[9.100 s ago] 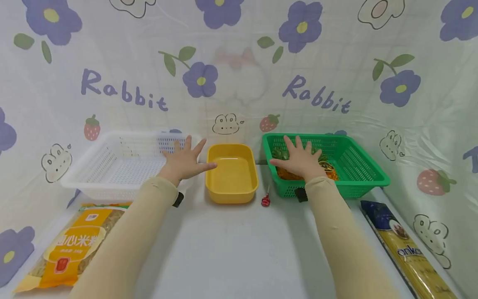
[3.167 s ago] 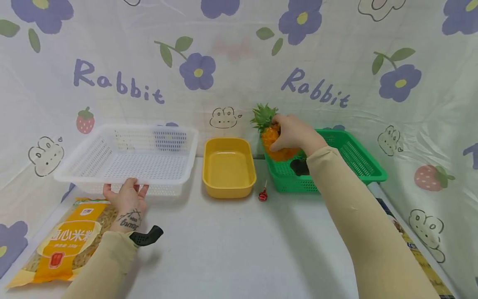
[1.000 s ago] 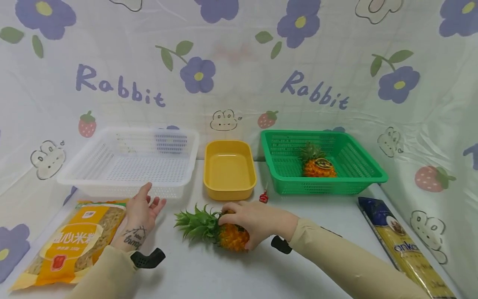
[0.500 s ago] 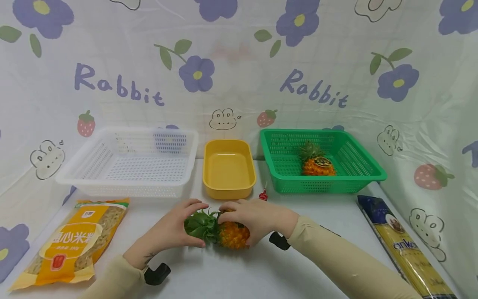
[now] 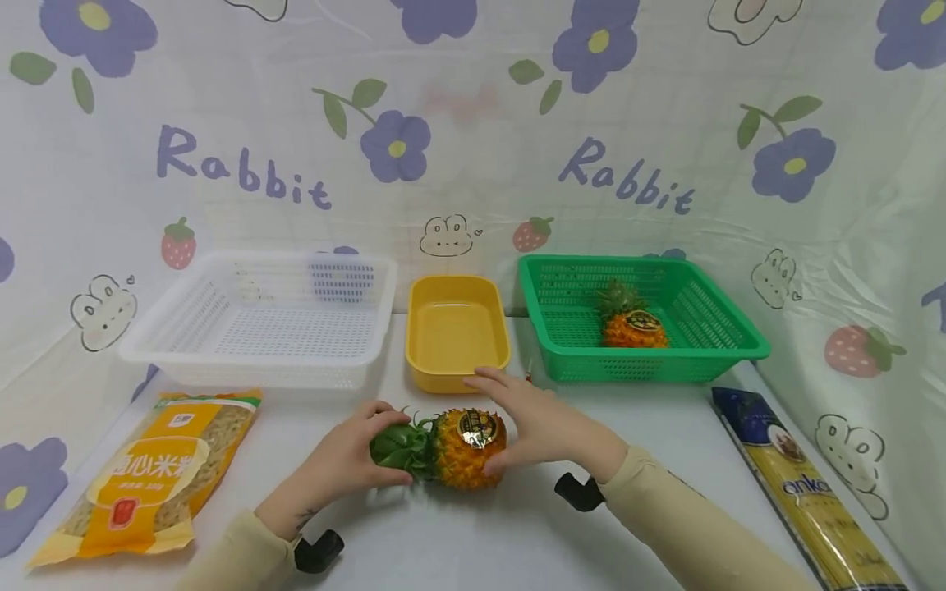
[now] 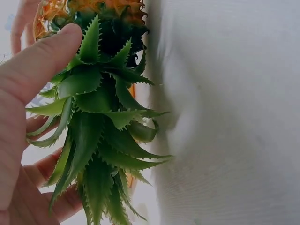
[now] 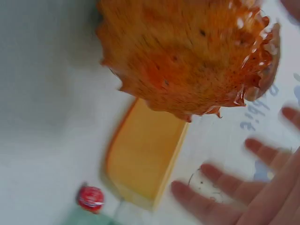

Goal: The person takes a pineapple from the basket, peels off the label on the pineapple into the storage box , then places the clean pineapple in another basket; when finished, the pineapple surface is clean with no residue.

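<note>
A small pineapple [image 5: 469, 464] lies on its side on the table, leaves to the left and a black-and-gold label facing up. My left hand [image 5: 340, 460] holds its leafy crown, thumb on the near side and fingers on the far side. In the left wrist view the green leaves [image 6: 96, 122] lie between thumb and fingers. My right hand [image 5: 550, 427] is spread beside the orange body; its thumb is close to the fruit, and whether it touches I cannot tell. The right wrist view shows the fingers [image 7: 234, 187] extended, apart from the fruit's base [image 7: 183, 61].
A second pineapple [image 5: 634, 328] lies in the green basket [image 5: 650, 365]. At the back stand a white basket [image 5: 251, 373] and a yellow tub [image 5: 458, 377]. A red lollipop [image 7: 90, 198] lies behind my right hand. Rice-noodle bag [image 5: 148, 476] at left, pasta pack [image 5: 801, 484] at right.
The right hand lifted a pineapple from the green basket and laid it at the front. The left hand left the white basket and took the crown. The right hand has just let go; the label now shows.
</note>
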Demonstrator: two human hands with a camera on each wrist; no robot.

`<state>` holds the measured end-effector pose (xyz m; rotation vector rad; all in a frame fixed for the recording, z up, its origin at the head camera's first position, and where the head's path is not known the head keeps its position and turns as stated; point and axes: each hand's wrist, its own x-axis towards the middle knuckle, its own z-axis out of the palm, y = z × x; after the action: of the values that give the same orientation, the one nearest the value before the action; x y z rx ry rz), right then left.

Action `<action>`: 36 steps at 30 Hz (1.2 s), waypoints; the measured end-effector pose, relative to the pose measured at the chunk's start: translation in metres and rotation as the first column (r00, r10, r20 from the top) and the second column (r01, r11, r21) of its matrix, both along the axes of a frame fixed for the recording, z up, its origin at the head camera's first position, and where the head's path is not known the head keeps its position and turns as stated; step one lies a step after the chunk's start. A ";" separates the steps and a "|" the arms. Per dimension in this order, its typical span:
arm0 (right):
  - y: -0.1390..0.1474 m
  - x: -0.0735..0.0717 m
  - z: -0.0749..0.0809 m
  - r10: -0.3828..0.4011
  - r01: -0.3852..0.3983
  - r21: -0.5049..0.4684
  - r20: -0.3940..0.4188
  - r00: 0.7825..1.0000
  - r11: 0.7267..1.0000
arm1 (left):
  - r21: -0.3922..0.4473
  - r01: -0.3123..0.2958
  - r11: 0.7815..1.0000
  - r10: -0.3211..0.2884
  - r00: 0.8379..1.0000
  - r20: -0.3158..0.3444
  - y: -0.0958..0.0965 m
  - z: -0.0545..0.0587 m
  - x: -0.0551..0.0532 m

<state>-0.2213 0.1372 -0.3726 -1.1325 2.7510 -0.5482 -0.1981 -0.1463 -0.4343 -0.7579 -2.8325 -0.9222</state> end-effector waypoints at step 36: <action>0.005 -0.019 -0.062 -0.055 0.239 -0.495 0.358 0.932 0.835 | 0.065 -0.131 0.989 0.143 0.963 -0.228 0.008 -0.013 -0.024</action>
<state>-0.2399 0.1423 -0.4345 -0.7967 2.4565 -1.4530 -0.2222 -0.1380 -0.4477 -0.6105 -2.6111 -0.8209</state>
